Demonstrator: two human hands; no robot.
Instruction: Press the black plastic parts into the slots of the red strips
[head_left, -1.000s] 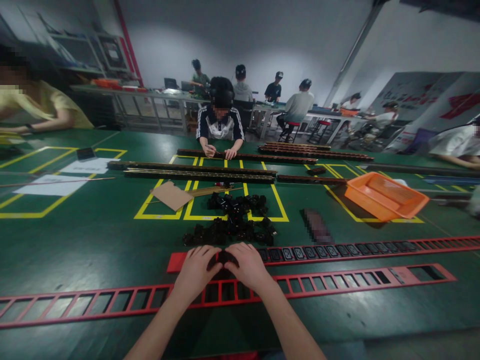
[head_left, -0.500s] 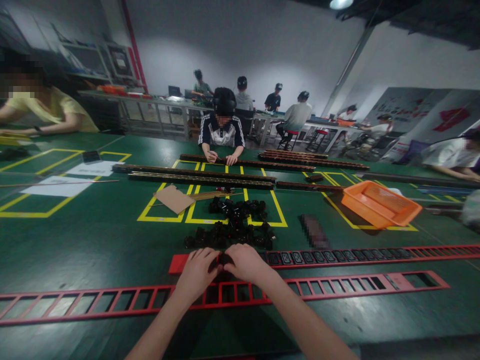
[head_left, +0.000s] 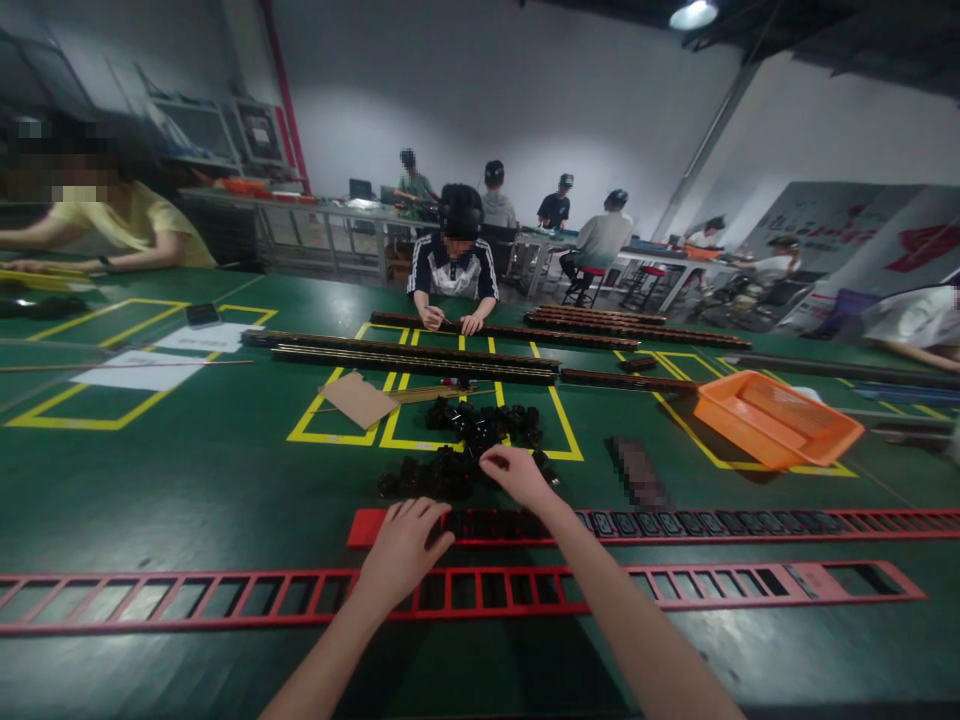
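My left hand [head_left: 409, 545] rests over the left end of a red slotted frame [head_left: 367, 527], fingers curved and thumb apart. Nothing shows between its thumb and fingers. Black socket-like parts [head_left: 667, 523] sit in a row along that frame, to the right of this hand. My right hand [head_left: 517, 475] is farther out, at the near side of a loose heap of small black parts [head_left: 476, 425]. Its thumb and fingers are pinched together; whatever is in them is hidden. A second red frame [head_left: 292, 597] with bare slots lies closer, under my forearms.
An orange bin [head_left: 780, 420] stands to the right, near a blurred dark object [head_left: 637, 470]. Brown cardboard [head_left: 360, 400] and long dark strips [head_left: 405, 355] lie beyond the heap. A co-worker [head_left: 454, 270] sits across the green table, others farther back.
My right hand has left the red frame beside my left hand and moved forward to the heap of black parts. My left hand stays at the frame, its fingers looser. The view has shifted slightly.
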